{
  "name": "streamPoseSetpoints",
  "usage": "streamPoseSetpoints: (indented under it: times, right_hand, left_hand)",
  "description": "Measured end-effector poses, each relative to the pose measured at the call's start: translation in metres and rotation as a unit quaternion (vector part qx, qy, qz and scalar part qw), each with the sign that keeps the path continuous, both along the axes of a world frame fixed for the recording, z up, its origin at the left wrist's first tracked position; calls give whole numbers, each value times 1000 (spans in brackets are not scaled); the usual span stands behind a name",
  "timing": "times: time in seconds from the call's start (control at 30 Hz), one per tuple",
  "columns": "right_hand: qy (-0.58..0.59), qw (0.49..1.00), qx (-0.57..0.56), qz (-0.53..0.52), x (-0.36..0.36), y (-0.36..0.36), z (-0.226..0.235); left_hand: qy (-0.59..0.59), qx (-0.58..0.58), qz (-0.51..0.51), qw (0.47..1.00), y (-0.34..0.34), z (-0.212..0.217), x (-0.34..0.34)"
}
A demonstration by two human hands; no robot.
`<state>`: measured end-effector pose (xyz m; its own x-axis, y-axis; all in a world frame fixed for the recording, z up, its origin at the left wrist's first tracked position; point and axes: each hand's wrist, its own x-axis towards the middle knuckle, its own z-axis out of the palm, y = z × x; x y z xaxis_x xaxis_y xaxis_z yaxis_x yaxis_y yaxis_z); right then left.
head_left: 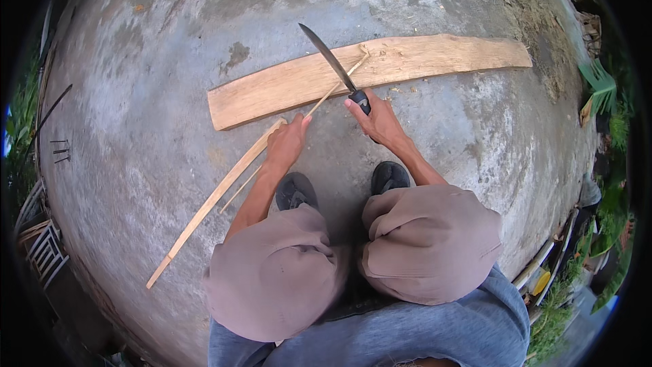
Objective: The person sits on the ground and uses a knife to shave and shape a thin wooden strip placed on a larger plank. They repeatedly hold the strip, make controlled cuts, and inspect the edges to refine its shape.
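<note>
My right hand (380, 122) is closed around the black handle of a long knife (327, 56). Its dark, curved blade points up and to the left, over a pale wooden plank (272, 86) lying on the concrete. In my closed left hand (286, 143) is a thin wooden stick (324, 98). The stick's far end rests on the plank, where it looks bent or split, and its near end sticks out behind my hand. The blade crosses in front of the stick. Beside my left hand lies a longer flat wooden strip (210, 202); whether my fingers touch it I cannot tell.
Small wood chips (396, 89) are scattered along the plank's near edge. My shoes (390, 177) stand on the concrete floor (149, 129) just behind my hands. Bent dark wire pieces (62, 151) lie at the left. Green plants (601, 88) and debris border the right edge.
</note>
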<state>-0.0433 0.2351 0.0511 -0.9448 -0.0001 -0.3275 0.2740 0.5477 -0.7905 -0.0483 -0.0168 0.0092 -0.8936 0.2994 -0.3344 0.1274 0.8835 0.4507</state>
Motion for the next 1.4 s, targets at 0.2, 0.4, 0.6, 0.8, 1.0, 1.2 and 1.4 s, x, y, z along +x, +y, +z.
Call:
streamPoseSetpoints:
  times: [0.2,0.4,0.6,0.8,1.0,1.2,1.4]
  right_hand:
    - [162,986,22,-29,8,-16,9]
    - [57,988,143,32,4,-3,-42]
    - [40,998,29,25,1,-7,-7]
    - [195,978,66,-11,11,-16,-8]
    - [19,1000,17,8,9,-2,-45]
    - [7,996,-32,-80,8,-4,-13]
    - [175,983,2,-52,10,-12,21]
  left_hand:
    - [-5,-6,6,1000,-5,-1,4]
    - [8,-3,1,1000,2,0,-4]
    - [-3,1,13,1000,-5,2,2]
    - [-14,-8,6,1000,0,3,0]
    - [-5,-2,8,1000,1,1,5]
    - [16,1,8,1000,-1,0,3]
    - [-19,-12,6,1000,-3,2,3]
